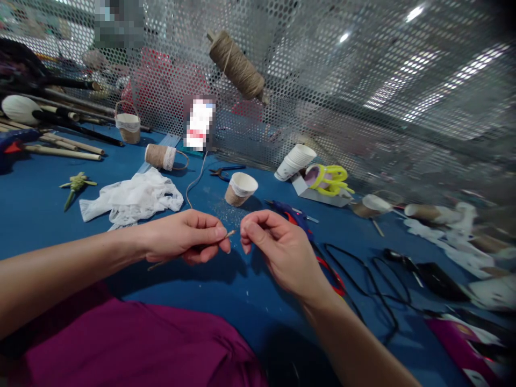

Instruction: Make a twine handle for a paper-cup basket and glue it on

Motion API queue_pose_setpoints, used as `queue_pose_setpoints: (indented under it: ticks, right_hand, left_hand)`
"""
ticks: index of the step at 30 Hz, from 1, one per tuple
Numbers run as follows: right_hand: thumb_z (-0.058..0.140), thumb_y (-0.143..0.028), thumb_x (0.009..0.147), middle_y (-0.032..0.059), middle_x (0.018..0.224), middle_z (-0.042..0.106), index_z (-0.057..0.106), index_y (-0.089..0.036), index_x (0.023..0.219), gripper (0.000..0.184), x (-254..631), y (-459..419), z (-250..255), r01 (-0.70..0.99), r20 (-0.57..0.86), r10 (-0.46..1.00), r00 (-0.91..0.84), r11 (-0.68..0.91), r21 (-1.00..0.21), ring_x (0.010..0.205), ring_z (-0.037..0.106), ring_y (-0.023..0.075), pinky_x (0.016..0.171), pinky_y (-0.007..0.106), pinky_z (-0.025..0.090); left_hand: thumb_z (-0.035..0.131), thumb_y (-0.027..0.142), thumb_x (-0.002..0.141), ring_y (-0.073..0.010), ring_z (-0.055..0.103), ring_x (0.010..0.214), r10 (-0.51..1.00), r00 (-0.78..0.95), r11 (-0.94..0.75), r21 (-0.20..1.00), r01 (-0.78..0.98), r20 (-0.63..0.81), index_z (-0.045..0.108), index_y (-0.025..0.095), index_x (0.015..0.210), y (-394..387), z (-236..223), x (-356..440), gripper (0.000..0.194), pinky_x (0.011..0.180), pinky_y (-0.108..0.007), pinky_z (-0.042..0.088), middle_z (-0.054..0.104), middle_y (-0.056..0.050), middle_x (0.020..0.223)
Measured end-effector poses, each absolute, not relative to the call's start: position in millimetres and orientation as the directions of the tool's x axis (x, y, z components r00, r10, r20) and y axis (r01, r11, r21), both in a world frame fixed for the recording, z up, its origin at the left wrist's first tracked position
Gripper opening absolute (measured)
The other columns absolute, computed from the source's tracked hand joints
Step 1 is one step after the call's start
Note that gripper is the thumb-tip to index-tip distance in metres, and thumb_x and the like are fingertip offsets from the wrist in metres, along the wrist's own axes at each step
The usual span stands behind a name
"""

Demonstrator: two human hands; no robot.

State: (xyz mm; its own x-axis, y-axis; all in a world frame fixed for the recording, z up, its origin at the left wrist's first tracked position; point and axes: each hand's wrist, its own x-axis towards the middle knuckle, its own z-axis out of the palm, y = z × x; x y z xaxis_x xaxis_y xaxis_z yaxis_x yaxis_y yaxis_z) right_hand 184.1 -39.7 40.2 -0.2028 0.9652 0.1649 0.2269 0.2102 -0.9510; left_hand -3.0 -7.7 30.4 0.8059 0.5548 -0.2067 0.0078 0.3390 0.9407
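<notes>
My left hand point(201, 236) is closed in a pinch on a short piece of twine point(231, 234). One end pokes out past the thumb and the other trails beneath the wrist. Just right of that end is my right hand point(276, 244), its thumb pressed to curled fingers; whatever it may pinch is hidden. Behind both hands stands a small paper cup point(241, 192), its side wrapped in twine with white lace at the rim. A similar twine-covered cup with a handle point(157, 156) lies on its side farther back.
White lace point(137, 196) is heaped at left. A glue gun point(296, 217) and its black cable point(366, 269) lie at right. Pliers point(226, 171), stacked paper cups point(296, 161) and another handled cup point(129, 129) are farther back. A twine spool point(237, 64) hangs on the perforated metal screen point(322, 80).
</notes>
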Motion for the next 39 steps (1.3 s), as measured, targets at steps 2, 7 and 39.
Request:
queue_pose_setpoints:
  ticks: [2,7,39]
  right_hand:
    - [0.058,-0.031,0.082,-0.0028,0.064,0.056,0.057,-0.017,0.076,0.015,184.3,-39.2,39.1,0.198,0.133,0.97,-0.203,0.174,-0.965,0.054,0.052,0.0077,0.053,0.022,0.043]
    - [0.061,-0.03,0.079,-0.0025,0.065,0.058,0.058,-0.016,0.077,0.015,185.9,-37.2,34.9,0.141,0.125,0.969,-0.211,0.157,-0.977,0.055,0.054,0.0078,0.053,0.022,0.044]
    - [0.048,-0.012,0.085,0.0007,0.073,0.054,0.049,-0.021,0.077,0.012,179.1,-41.6,37.6,0.52,0.552,0.687,-0.473,0.723,-0.455,0.069,0.052,0.0128,0.061,0.027,0.045]
  left_hand:
    - [0.046,0.034,0.087,-0.0038,0.031,0.04,0.587,0.783,0.272,0.961,0.048,-0.205,0.054,0.013,0.077,-8.3,31.3,-2.6,0.024,0.04,-0.017,0.022,0.046,0.007,0.049]
    - [0.045,0.034,0.087,-0.0047,0.033,0.043,0.648,0.74,0.136,0.983,0.124,-0.183,0.053,0.014,0.078,-9.1,33.8,-0.9,0.023,0.042,-0.018,0.024,0.045,0.007,0.053]
    - [0.043,0.038,0.086,-0.0059,0.038,0.045,0.615,0.772,-0.028,0.975,0.222,-0.158,0.053,0.015,0.08,-11.1,41.5,-5.5,0.026,0.043,-0.018,0.03,0.048,0.006,0.056]
